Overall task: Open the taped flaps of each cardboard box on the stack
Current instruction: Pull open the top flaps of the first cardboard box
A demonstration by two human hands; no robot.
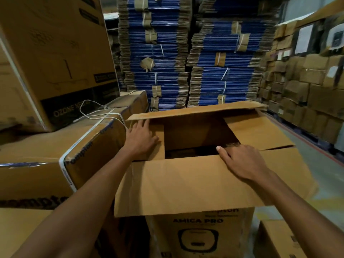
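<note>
A brown cardboard box (201, 233) marked "AMICA PRO" stands in front of me with its top open. Its near flap (178, 185) folds out toward me. The far flap (201, 109) stands up, and the right flap (260, 131) lies outward. My left hand (141, 138) rests with straight fingers on the left inner flap (158, 146), under the far flap's edge. My right hand (243, 162) lies on the near flap's top edge, its fingers curled over the rim into the dark opening.
A strapped box (55, 153) with loose white strapping (96, 112) sits to the left, and an "OZONE" box (55, 58) leans on it. Bundled blue flat cartons (186, 53) tower behind. Stacked boxes (307, 81) line the right. Another box (275, 239) sits at bottom right.
</note>
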